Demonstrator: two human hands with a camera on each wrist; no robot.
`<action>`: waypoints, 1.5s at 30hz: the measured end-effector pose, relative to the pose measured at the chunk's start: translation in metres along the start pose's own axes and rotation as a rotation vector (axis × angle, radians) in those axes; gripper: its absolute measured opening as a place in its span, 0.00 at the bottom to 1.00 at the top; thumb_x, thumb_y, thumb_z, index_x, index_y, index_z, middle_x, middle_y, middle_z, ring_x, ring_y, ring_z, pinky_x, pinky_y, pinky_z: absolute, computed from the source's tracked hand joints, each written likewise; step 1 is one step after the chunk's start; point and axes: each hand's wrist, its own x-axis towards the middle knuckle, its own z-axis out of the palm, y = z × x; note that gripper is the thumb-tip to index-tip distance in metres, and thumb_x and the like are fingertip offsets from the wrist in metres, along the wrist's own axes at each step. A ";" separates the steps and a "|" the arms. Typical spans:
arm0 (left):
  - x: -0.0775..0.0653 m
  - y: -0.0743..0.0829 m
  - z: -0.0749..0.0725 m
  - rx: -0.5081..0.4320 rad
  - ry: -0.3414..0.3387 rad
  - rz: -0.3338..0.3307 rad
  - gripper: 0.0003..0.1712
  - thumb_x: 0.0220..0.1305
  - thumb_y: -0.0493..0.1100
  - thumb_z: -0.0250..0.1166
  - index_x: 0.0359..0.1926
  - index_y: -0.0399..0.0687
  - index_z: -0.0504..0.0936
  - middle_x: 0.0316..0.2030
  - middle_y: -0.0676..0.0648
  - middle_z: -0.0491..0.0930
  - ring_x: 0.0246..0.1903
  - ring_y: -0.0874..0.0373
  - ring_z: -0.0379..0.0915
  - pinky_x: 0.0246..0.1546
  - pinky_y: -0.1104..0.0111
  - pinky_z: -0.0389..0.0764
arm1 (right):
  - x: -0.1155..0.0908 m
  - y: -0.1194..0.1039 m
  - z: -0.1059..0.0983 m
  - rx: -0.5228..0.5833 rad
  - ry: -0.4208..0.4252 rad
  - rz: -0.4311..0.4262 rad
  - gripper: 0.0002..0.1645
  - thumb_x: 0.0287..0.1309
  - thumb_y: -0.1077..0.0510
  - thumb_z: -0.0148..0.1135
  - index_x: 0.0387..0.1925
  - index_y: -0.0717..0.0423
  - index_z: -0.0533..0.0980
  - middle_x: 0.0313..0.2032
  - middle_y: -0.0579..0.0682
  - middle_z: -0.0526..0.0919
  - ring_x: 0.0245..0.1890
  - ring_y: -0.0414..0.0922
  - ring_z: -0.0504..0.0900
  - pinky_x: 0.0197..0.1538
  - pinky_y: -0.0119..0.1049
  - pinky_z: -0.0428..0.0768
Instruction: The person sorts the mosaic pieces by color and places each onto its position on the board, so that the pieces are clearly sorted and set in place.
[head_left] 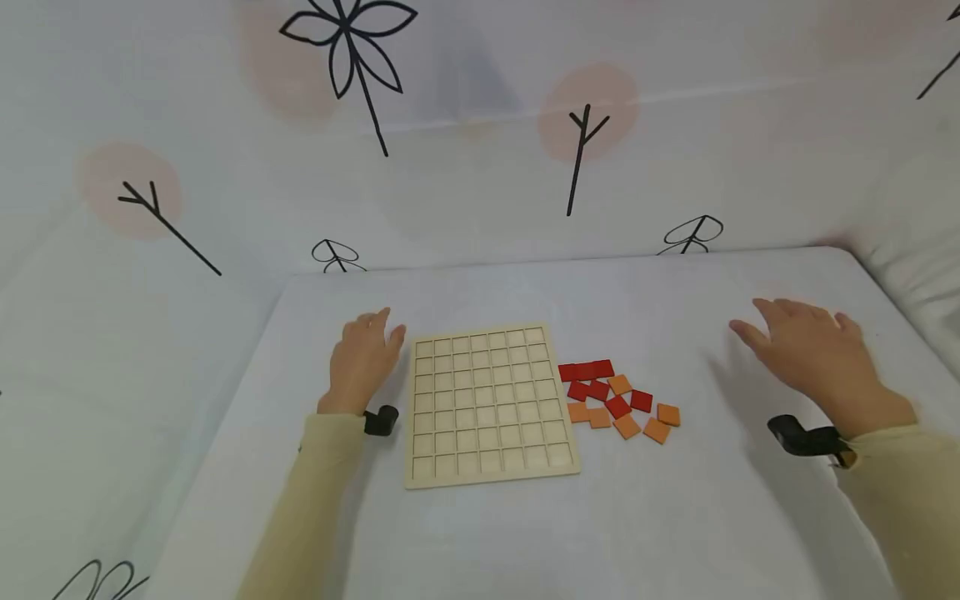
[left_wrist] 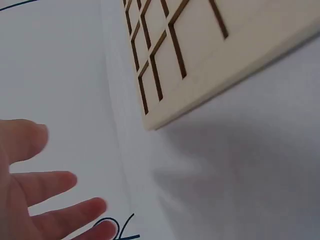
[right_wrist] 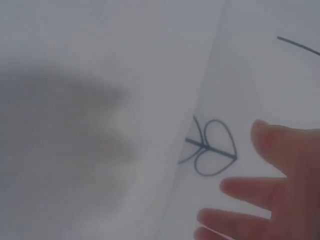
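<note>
A pale wooden grid board (head_left: pixel 491 479) with square recesses lies on the white table. Just off its left side is my left hand (head_left: pixel 363 360), fingers loosely spread and nothing in them. In the left wrist view the board's corner (left_wrist: pixel 160 120) shows beyond the thumb and fingers (left_wrist: pixel 50 187). My right hand (head_left: pixel 817 354) hovers over the right part of the table, fingers apart, holding nothing. Red square tiles (head_left: pixel 587 371) and orange square tiles (head_left: pixel 626 427) lie scattered against and beyond the board's right edge. Only bare cloth and shadow appear near the right fingers (right_wrist: pixel 250 192).
The white table (head_left: pixel 480 542) has a back edge meeting a hanging cloth (head_left: pixel 480 183) printed with black plant drawings and pale orange circles. A dark strap with a black piece (head_left: pixel 382 420) sits on the left wrist, and another (head_left: pixel 802 437) on the right.
</note>
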 end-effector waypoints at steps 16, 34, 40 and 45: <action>-0.047 -0.011 0.031 -0.574 -0.176 -0.303 0.26 0.65 0.52 0.48 0.63 0.52 0.63 0.41 0.46 0.72 0.22 0.60 0.76 0.35 0.66 0.74 | -0.014 -0.062 0.060 0.322 -0.108 -0.099 0.30 0.53 0.43 0.58 0.47 0.63 0.72 0.33 0.55 0.74 0.34 0.50 0.70 0.36 0.46 0.73; -0.043 0.010 0.045 -0.538 -0.198 -0.159 0.25 0.61 0.47 0.55 0.59 0.46 0.70 0.22 0.47 0.72 0.18 0.58 0.69 0.26 0.67 0.68 | -0.004 -0.075 0.067 0.447 -0.309 -0.070 0.23 0.44 0.50 0.67 0.41 0.57 0.72 0.28 0.50 0.70 0.30 0.46 0.68 0.27 0.36 0.69; -0.045 0.015 0.044 -0.493 -0.174 -0.124 0.27 0.59 0.49 0.57 0.60 0.49 0.69 0.22 0.48 0.71 0.16 0.56 0.67 0.24 0.66 0.65 | -0.001 -0.071 0.061 0.463 -0.292 -0.067 0.23 0.45 0.50 0.65 0.43 0.56 0.72 0.31 0.52 0.70 0.33 0.48 0.68 0.29 0.37 0.70; -0.040 0.014 0.043 -0.471 -0.165 -0.108 0.27 0.59 0.50 0.58 0.60 0.53 0.69 0.19 0.50 0.72 0.13 0.57 0.66 0.18 0.67 0.65 | 0.000 -0.071 0.060 0.469 -0.246 -0.077 0.23 0.45 0.52 0.66 0.42 0.57 0.73 0.38 0.56 0.70 0.38 0.52 0.68 0.33 0.40 0.74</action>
